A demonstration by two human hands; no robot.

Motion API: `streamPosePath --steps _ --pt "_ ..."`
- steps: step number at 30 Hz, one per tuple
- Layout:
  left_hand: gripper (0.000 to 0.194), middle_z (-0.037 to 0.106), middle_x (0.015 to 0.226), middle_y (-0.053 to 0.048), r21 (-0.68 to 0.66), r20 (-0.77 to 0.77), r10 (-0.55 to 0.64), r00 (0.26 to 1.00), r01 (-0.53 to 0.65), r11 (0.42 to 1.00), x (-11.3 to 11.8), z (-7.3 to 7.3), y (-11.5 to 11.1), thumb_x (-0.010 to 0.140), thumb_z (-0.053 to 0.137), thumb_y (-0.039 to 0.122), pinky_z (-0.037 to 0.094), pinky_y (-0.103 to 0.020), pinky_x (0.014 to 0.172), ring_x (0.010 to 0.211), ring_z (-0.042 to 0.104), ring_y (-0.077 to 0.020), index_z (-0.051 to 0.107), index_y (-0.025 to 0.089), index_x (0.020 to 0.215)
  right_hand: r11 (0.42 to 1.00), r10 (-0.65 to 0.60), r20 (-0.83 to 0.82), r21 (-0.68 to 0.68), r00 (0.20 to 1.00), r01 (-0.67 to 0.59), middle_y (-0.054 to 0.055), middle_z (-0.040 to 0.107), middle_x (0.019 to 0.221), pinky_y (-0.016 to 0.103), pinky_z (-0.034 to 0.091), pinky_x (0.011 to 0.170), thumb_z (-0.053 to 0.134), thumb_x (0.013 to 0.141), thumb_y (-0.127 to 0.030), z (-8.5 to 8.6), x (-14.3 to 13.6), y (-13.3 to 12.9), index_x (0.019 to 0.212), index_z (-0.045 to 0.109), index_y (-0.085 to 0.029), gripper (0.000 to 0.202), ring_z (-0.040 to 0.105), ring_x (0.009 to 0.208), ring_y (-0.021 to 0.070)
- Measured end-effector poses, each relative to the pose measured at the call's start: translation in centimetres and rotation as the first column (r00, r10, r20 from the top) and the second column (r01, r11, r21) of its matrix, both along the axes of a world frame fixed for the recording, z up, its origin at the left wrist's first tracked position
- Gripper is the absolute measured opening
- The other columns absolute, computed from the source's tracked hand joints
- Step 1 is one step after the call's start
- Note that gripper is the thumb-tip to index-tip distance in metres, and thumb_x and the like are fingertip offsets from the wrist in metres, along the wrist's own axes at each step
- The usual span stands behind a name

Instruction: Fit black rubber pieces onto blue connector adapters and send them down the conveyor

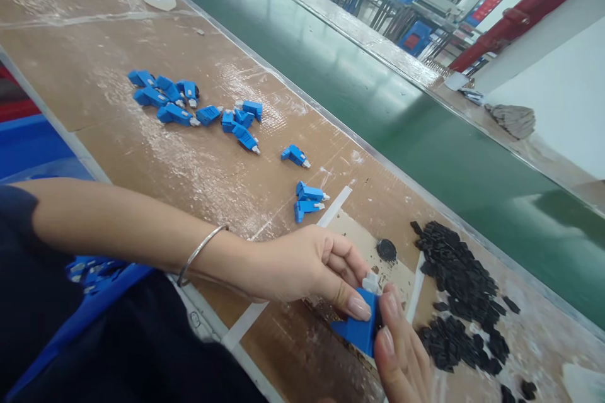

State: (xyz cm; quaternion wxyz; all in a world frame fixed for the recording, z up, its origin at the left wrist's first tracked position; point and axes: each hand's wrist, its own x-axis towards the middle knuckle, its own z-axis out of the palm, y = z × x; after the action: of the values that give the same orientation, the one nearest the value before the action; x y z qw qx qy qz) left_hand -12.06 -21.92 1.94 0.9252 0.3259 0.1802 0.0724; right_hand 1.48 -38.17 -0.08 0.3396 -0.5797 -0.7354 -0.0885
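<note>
Before me, a brown tape-covered workbench, a scatter of blue connectors lying on it at upper left, two more blue connectors near centre, a heap of small black parts at right, one round black disc just beside that heap.

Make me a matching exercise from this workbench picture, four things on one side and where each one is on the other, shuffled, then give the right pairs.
Things
1. blue part
2. pile of black pieces
3. bracelet
4. green belt

Places
A. on the left wrist
B. running along the far edge of the bench
C. pinched between both hands
D. on the bench, right of the hands

Pairs: 1-C, 2-D, 3-A, 4-B
</note>
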Motion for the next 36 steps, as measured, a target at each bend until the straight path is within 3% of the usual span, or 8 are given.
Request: streamPosePath --steps 6,9,11,13,14,16,22,36 --pt "0.043 0.063 0.072 0.005 0.122 0.000 -0.017 1.000 0.017 0.992 -0.3 0.9 -0.1 0.056 0.091 0.024 0.047 -0.021 0.066 0.067 0.059 -0.0067 0.058 0.015 0.083 0.997 0.068 -0.095 0.028 0.993 -0.065 0.001 0.036 0.158 0.039 0.038 0.111 0.052 0.093 -0.042 -0.5 -0.2 1.2 0.155 0.024 -0.021 0.072 0.039 0.141 0.0255" --pt "0.030 0.062 0.079 0.002 0.462 0.053 0.030 0.998 -0.051 0.885 -0.5 2.3 1.1 0.072 0.079 0.025 0.048 -0.026 0.072 0.074 0.058 -0.0100 0.056 0.016 0.087 0.998 0.059 -0.195 0.016 0.979 -0.057 -0.004 0.042 0.153 0.043 0.033 0.114 0.048 0.097 -0.032 0.3 2.3 1.8 0.151 0.035 -0.031 0.056 0.038 0.142 0.0252" --pt "0.016 0.064 0.088 -0.002 0.865 0.090 0.133 0.987 -0.144 0.480 -0.6 3.1 3.0 0.081 0.067 0.021 0.047 -0.030 0.080 0.083 0.059 -0.0135 0.057 0.016 0.093 0.990 -0.137 -0.156 -0.002 0.978 0.138 0.003 0.054 0.144 0.042 0.043 0.104 0.056 0.094 -0.028 1.3 4.9 1.9 0.143 0.047 -0.029 0.050 0.052 0.130 0.0264" --pt "0.015 0.064 0.097 -0.007 0.977 0.114 0.278 0.954 -0.057 -0.204 -0.7 3.3 5.6 0.085 0.054 0.013 0.043 -0.036 0.088 0.093 0.057 -0.0186 0.060 0.016 0.099 0.908 -0.419 0.033 -0.022 0.908 0.419 0.008 0.069 0.117 0.038 0.050 0.089 0.060 0.093 -0.033 2.1 7.8 1.8 0.122 0.064 -0.025 0.030 0.065 0.107 0.0255" --pt "0.019 0.063 0.098 -0.009 0.886 0.096 0.359 0.928 0.084 -0.456 -0.7 3.2 7.0 0.085 0.050 0.011 0.042 -0.039 0.089 0.096 0.056 -0.0218 0.061 0.014 0.100 0.855 -0.506 0.134 -0.050 0.852 0.516 0.009 0.071 0.109 0.037 0.051 0.081 0.056 0.095 -0.040 2.3 9.1 1.8 0.112 0.067 -0.023 0.027 0.067 0.100 0.0262" --pt "0.023 0.062 0.096 -0.012 0.644 0.014 0.522 0.853 0.392 -0.657 -1.0 2.8 9.4 0.081 0.047 0.005 0.040 -0.042 0.087 0.096 0.055 -0.0263 0.063 0.011 0.096 0.828 -0.531 0.246 -0.054 0.811 0.558 0.010 0.072 0.099 0.036 0.051 0.069 0.046 0.098 -0.046 2.2 11.2 1.8 0.099 0.069 -0.020 0.035 0.069 0.090 0.0268" --pt "0.022 0.059 0.095 -0.018 0.385 -0.194 0.732 0.653 0.737 -0.556 -2.0 1.7 12.2 0.078 0.046 0.004 0.037 -0.041 0.083 0.097 0.054 -0.0309 0.067 0.007 0.083 0.899 -0.385 0.317 -0.086 0.867 0.430 0.008 0.074 0.105 0.036 0.055 0.075 0.041 0.099 -0.046 -0.4 13.6 3.5 0.099 0.072 -0.017 0.042 0.069 0.095 0.0246" --pt "0.023 0.062 0.092 -0.009 0.666 -0.291 0.368 0.883 0.463 -0.585 -0.8 2.4 8.3 0.095 0.044 0.021 0.040 -0.033 0.079 0.084 0.055 -0.0201 0.063 0.014 0.086 0.926 -0.251 0.326 -0.194 0.912 0.324 0.011 0.073 0.098 0.040 0.054 0.087 0.040 0.092 -0.038 -1.3 14.9 4.5 0.091 0.070 -0.020 0.035 0.069 0.094 0.0262"
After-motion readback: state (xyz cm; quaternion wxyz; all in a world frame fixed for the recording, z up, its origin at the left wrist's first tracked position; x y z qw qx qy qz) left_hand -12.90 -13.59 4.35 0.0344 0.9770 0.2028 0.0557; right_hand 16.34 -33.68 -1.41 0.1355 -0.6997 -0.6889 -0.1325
